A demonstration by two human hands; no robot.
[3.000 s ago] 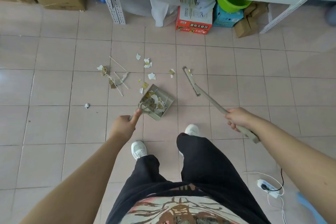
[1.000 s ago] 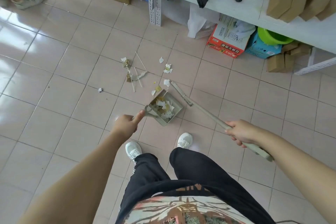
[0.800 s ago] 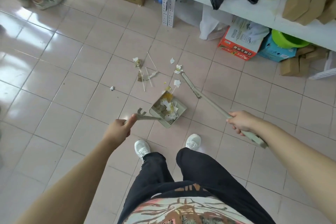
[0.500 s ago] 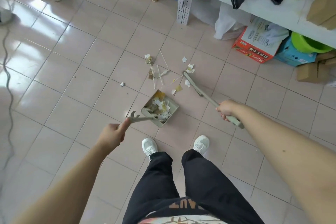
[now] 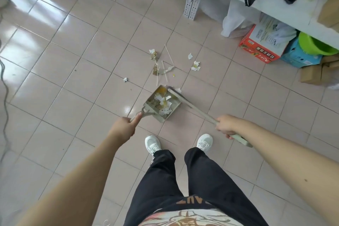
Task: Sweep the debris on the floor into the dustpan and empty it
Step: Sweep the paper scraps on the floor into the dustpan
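The long-handled brush (image 5: 198, 110) has been drawn back since half a second ago: its head, which was out among the white scraps beyond the dustpan (image 5: 173, 113), now lies along the pan's far right edge, at the mouth. The left hand (image 5: 124, 127) has its fingers curled round the dustpan's handle with the thumb laid along it. The right hand (image 5: 226, 124) grips the brush shaft near its upper end.

The dustpan sits on the tiled floor (image 5: 91, 97) just ahead of the person's shoes and holds a loose heap of white paper scraps and yellow-brown bits. One white scrap (image 5: 178, 90) rests at the brush tip, seemingly just outside the rim, and I judge it could slide past the side wall if the stroke runs on at this angle.

Most of the debris (image 5: 159, 66) is still on the floor beyond the mouth: thin sticks, crumpled wrappers and more paper scraps (image 5: 195, 66), with a small foil ball (image 5: 125, 79) off to the pan's left. The sticks look the likeliest trouble — long enough to jam across the opening or roll aside. A sharp flick could also scatter the light paper already collected, and tilting the pan on lifting would spill it
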